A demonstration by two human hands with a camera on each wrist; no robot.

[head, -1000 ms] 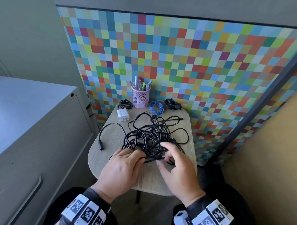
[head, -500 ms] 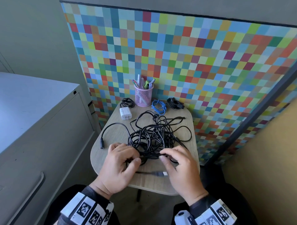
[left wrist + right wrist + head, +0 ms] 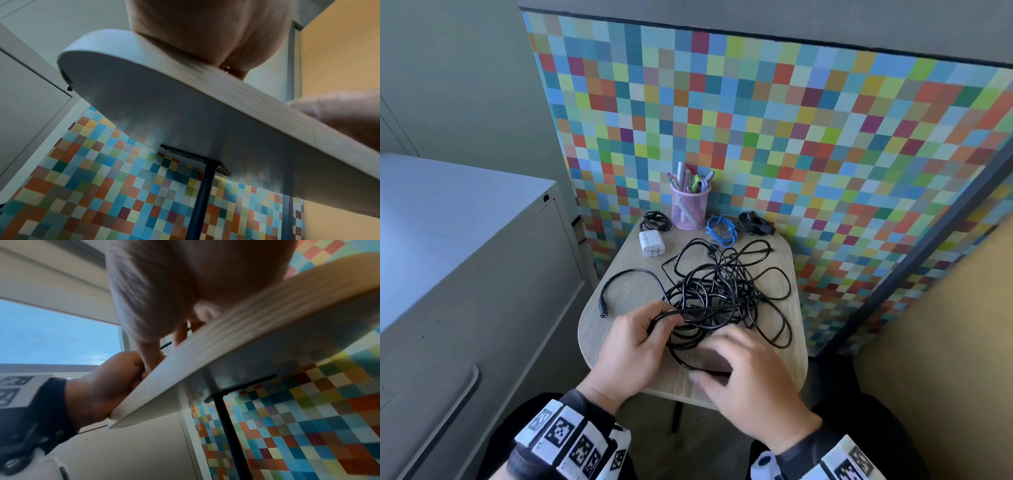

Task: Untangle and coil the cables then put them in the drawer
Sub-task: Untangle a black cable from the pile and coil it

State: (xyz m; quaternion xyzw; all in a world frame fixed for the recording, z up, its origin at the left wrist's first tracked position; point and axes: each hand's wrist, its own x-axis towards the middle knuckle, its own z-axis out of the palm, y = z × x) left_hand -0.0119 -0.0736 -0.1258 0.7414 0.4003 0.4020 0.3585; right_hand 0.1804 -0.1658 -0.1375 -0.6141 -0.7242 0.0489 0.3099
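Note:
A tangle of black cables (image 3: pixel 719 291) lies in the middle of a small wooden table (image 3: pixel 630 291). One end with a barrel plug (image 3: pixel 603 311) trails off to the left. My left hand (image 3: pixel 664 318) grips a strand at the tangle's near left side, fingers curled round it. My right hand (image 3: pixel 709 363), blurred, sits at the table's front edge with a loop of the black cable running between thumb and fingers. The right wrist view shows the left hand (image 3: pixel 102 386) and a short bit of cable (image 3: pixel 166 344); both wrist views look up from under the tabletop.
At the back of the table stand a pink pen cup (image 3: pixel 690 210), a white charger (image 3: pixel 651 242), a blue coiled cable (image 3: pixel 720 230) and two small black coils (image 3: pixel 655 221) (image 3: pixel 753 224). A grey cabinet (image 3: pixel 465 274) with a handle (image 3: pixel 465 387) stands left. A chequered partition (image 3: pixel 791 137) rises behind.
My right hand has drawn back toward the front edge, pulling a loop of cable out of the tangle. The left hand has shifted slightly and keeps its grip on a strand.

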